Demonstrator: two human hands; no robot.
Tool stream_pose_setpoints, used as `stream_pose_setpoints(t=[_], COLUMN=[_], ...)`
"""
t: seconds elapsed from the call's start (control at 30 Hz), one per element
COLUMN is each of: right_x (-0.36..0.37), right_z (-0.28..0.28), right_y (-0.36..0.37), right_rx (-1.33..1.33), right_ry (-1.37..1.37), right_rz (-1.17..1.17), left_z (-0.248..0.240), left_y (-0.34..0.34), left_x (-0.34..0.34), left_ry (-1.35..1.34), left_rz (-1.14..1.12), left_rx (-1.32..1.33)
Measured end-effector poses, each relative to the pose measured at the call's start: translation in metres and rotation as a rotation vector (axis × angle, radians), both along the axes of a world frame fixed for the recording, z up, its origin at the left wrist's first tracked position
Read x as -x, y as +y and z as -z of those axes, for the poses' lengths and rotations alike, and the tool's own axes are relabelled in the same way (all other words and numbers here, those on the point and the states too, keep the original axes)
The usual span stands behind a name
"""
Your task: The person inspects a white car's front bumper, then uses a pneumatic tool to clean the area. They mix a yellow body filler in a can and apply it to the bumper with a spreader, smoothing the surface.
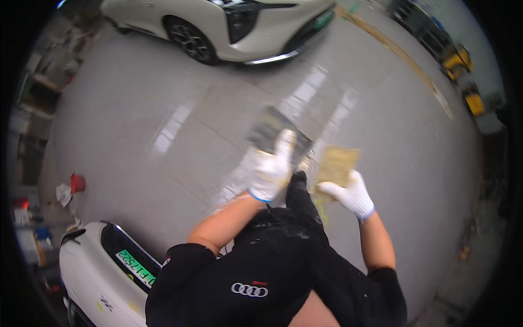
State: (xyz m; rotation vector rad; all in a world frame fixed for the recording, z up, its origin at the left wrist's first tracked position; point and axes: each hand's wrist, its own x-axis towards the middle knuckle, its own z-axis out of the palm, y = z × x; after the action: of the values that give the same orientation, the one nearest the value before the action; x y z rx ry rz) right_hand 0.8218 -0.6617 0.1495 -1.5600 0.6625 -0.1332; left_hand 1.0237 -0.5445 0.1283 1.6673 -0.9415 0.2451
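On the black short-sleeved fabric shirt (218, 275) I can see a pale emblem of linked rings (249, 289), with tiny red lettering (260, 283) above it, too small to make out. Left of the shirt, a glossy white car (87, 259) bears a rectangular green plate (136, 264) with a legible row of pale letters and digits. Far beyond the shirt, another white car (144, 13) carries a slanted green plate (324, 19), too blurred to read.

Wide and glossy ran the grey floor (414, 180), one white car (215, 27) standing up ahead, a second white car (98, 267) tucked in lower left, a red item (78, 182) out leftward, a long brownish strip (395, 49) slanting along upper right!
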Motion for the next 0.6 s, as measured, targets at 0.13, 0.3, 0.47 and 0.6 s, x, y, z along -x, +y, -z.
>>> stream_pose_setpoints(t=[0.13, 0.3, 0.47, 0.6], right_x=[-0.026, -0.020, -0.028, -0.077], right_z=[0.012, -0.010, 0.007, 0.032], right_y=[-0.110, -0.284, -0.353, -0.451], right_rx=[-0.050, 0.347, 0.356, 0.097], right_ry=[-0.332, -0.385, 0.233, -0.172], right_rz=[0.604, 0.850, -0.212, 0.516], left_z=[-0.005, -0.022, -0.035, -0.032], left_y=[-0.102, -0.244, -0.398, -0.503], left_x=[0.024, 0.016, -0.086, -0.125], left_ry=[0.619, 0.476, 0.781, 0.721], left_rz=[0.668, 0.980, 0.500, 0.620], left_rx=[-0.547, -0.681, -0.430, -0.282])
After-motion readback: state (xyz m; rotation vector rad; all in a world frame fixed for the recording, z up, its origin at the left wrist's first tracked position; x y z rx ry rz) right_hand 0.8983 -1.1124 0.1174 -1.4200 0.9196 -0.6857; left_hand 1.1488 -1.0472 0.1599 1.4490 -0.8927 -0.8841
